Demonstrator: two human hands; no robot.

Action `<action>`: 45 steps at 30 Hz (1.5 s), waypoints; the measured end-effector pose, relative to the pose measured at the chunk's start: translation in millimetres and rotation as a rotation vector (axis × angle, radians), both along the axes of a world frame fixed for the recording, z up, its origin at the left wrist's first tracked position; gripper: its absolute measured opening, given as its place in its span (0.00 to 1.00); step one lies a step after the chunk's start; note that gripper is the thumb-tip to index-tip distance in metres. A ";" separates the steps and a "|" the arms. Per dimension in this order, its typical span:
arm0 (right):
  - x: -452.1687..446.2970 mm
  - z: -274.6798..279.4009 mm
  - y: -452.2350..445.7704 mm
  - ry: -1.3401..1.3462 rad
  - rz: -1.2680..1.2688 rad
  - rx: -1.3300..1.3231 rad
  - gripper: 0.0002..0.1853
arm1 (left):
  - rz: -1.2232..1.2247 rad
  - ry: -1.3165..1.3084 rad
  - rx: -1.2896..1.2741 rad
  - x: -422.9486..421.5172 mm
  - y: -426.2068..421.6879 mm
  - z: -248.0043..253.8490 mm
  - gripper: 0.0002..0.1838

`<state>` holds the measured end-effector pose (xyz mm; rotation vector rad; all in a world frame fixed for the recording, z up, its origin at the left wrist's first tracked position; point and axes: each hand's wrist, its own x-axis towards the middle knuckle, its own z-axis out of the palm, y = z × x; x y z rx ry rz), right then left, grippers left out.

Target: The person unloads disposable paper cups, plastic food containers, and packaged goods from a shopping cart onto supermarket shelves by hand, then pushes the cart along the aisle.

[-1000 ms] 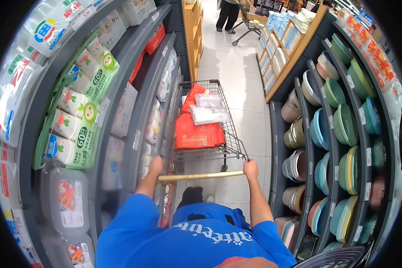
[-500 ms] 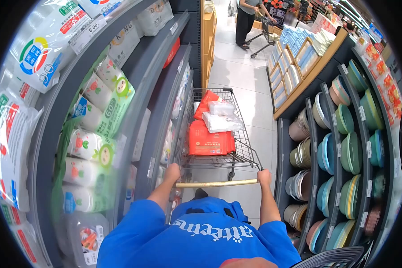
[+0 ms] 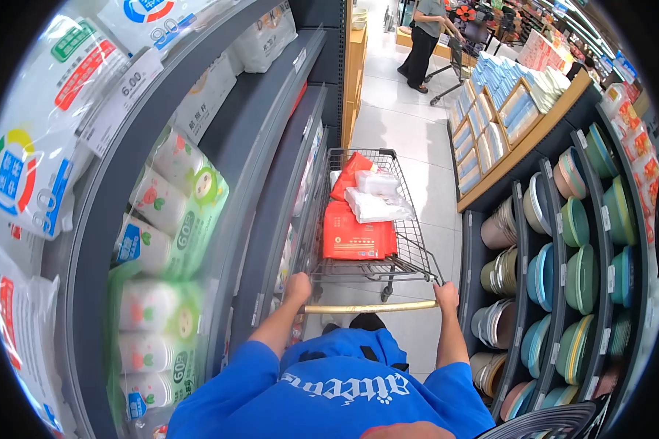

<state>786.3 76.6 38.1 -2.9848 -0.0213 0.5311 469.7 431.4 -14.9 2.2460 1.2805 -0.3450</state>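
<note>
My left hand is wrapped round the left end of the cart's yellowish handle. At the right end, my right hand grips the same bar. The wire shopping cart stands ahead of me. In its basket lie a large red package, another red package behind it and white plastic-wrapped packages on top. My left hand is close to the shelves on that side.
Left shelves hold bagged paper cups and white packs. Basins and bowls fill the right shelves. A wooden display of folded cloth-like goods stands ahead right. Farther up the tiled aisle, a person has another cart.
The shelves on both sides have slid down and back past me as I and the cart move forward. Ahead, the other person's legs have changed position. Both hands stay on the handle.
</note>
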 end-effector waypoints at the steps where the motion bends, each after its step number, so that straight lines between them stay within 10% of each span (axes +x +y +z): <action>1: 10.2 -6.2 -1.4 0.027 0.033 0.033 0.32 | -0.007 0.018 0.003 5.3 3.2 1.3 0.11; 27: 180.0 -71.7 55.7 0.659 -0.047 0.581 0.30 | 0.035 0.050 -0.058 98.8 57.4 -6.7 0.11; 38: 204.7 -86.2 171.7 -0.223 0.578 0.154 0.28 | 0.087 0.183 -0.075 116.1 53.5 38.2 0.10; 45: 172.9 -163.6 290.9 -0.147 0.112 0.593 0.39 | 0.048 0.233 -0.028 110.3 56.6 21.2 0.09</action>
